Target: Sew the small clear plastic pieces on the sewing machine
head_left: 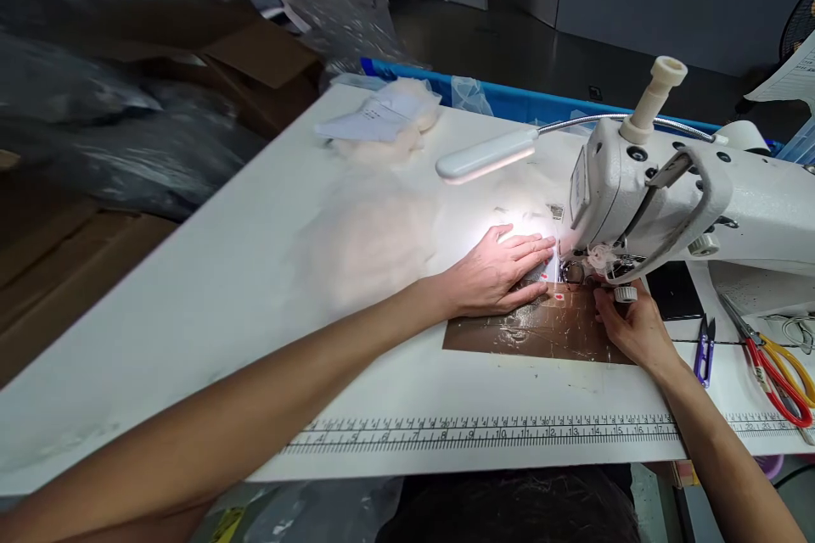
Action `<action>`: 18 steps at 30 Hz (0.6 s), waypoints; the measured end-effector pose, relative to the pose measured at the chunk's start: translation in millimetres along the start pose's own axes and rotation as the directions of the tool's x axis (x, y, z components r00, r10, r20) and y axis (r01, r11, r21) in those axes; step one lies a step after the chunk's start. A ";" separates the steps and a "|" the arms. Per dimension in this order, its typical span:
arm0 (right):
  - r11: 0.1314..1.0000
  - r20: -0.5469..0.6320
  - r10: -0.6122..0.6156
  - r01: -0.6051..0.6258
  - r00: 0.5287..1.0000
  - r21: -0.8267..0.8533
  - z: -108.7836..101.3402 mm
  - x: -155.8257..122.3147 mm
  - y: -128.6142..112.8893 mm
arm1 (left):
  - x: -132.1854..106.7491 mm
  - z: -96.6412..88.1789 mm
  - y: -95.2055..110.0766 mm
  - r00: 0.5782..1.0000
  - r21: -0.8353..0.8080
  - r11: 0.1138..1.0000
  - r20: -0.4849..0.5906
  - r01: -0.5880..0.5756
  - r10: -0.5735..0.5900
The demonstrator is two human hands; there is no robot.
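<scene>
My left hand [506,276] lies flat, fingers stretched out and slightly apart, just left of the needle of a white sewing machine [744,195]. Beneath its fingers is a bit of pale material with small red marks, mostly covered. A shiny brown plate [509,335] spreads over the table under and in front of both hands. To the right of the needle, my right hand [633,331] is curled, its thumb bent toward the fingers. The machine head and a round knob hide some of its fingertips, so what they pinch does not show.
Purple thread snips [705,352] and red- and yellow-handled scissors [773,373] lie at the right. A lamp [487,157] lights the needle area. Pale fabric pieces [375,119] rest at the table's back. A printed ruler [497,434] runs along the front edge. Cardboard boxes [261,51] stand left.
</scene>
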State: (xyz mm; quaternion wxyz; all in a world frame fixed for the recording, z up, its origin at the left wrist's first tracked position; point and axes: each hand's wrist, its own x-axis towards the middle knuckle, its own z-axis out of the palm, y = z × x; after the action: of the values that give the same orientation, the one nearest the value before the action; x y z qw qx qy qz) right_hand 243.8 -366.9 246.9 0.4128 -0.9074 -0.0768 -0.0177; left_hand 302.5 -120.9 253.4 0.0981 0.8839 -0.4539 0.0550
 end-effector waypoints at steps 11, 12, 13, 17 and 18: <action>0.988 -0.009 -0.064 0.062 0.998 -0.138 3.9 -9.9 -6.2 | 2.4 -27.8 -15.9 0.944 0.431 0.868 0.097 0.246 -0.315; 0.987 -0.006 -0.065 0.063 0.998 -0.149 4.1 -10.9 -6.7 | 4.6 -24.8 -21.4 0.944 0.399 0.884 0.113 0.243 -0.310; 0.985 -0.003 -0.069 0.067 0.998 -0.158 4.4 -11.8 -7.0 | 7.6 -21.3 -27.4 0.947 0.345 0.907 0.122 0.241 -0.298; 0.971 0.016 -0.126 0.126 0.992 -0.205 5.8 -13.9 -5.0 | 19.1 -14.4 -49.6 0.966 0.115 0.970 0.121 0.215 -0.228; 0.965 0.016 -0.149 0.149 0.989 -0.214 6.2 -14.1 -3.8 | 19.4 -16.6 -53.1 0.972 0.065 0.979 0.122 0.194 -0.200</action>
State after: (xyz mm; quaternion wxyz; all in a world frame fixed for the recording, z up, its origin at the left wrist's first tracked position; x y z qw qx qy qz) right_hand 229.1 -361.6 244.3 0.3100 -0.9383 -0.1424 -0.0570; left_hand 356.9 -102.3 266.6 0.0505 0.9286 -0.3678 0.0000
